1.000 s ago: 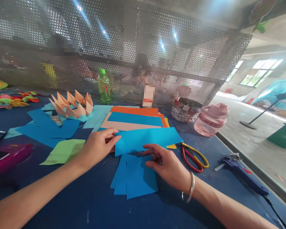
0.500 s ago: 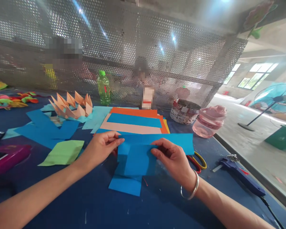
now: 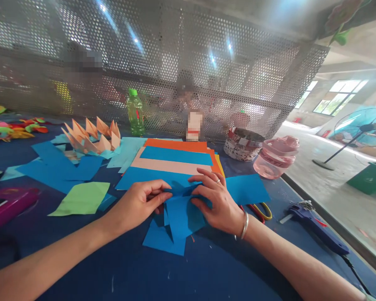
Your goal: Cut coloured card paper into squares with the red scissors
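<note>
Blue and thin, the paper strip [image 3: 247,189] lies at the middle of the tabletop [image 3: 119,271], before the stacked sheets [image 3: 175,166]; left hand [image 3: 141,202] and right hand [image 3: 217,202] both pinch its centre. Folding probably goes best with edges aligned first, then creased flat

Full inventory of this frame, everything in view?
blue strip: 1, blue, centre, held
blue squares: several, blue, piled under strip
paper sheets: stack, orange/blue/pink, behind strip
folded shapes: several, peach, back left
green paper: 1, green, left
bottle: 1, green, back centre
scissors: 1, red/yellow handles, beside strip's right end
glue gun: 1, blue, far right
jar: 1, pink, back right
basket: 1, white-red woven, left of jar
table: 1, dark blue, underneath
bracelet: 1, silver, right wrist
left hand: 1, pinching strip
right hand: 1, pinching strip
</note>
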Available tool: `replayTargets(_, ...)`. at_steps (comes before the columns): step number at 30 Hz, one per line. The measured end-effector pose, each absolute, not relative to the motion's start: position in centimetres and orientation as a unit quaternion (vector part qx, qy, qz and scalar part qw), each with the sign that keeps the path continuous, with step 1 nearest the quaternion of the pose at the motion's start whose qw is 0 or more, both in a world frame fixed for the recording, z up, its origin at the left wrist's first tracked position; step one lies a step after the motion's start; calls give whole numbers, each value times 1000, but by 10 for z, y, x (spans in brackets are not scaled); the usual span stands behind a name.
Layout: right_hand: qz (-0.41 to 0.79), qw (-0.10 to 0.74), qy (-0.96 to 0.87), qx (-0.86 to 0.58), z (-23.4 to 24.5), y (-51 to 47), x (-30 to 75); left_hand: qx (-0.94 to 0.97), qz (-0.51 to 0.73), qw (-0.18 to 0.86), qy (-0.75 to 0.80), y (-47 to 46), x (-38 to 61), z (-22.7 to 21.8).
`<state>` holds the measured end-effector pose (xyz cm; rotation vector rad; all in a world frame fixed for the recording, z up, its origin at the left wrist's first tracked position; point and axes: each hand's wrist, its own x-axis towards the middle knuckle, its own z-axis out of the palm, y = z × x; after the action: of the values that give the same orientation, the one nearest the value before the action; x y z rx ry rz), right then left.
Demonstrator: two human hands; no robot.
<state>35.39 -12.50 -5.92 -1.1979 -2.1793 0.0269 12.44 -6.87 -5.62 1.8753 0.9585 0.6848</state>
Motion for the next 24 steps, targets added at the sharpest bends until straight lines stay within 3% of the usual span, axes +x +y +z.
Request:
replayTargets(6, -10, 394, -790, -470, -60, -112, 365, 841, 274, 305, 353, -64, 118, -54)
replayTargets(11, -25, 441, -741, -505, -62, -110, 373, 928, 108, 192, 300, -71, 119, -59)
replayTargets(14, -25, 446, -736, -509, -62, -110, 374, 943, 71, 154, 285, -72, 120, -65)
replayTargets(24, -6, 437, -739, -512, -63, -111, 374, 907, 134, 202, 345, -66, 123, -62)
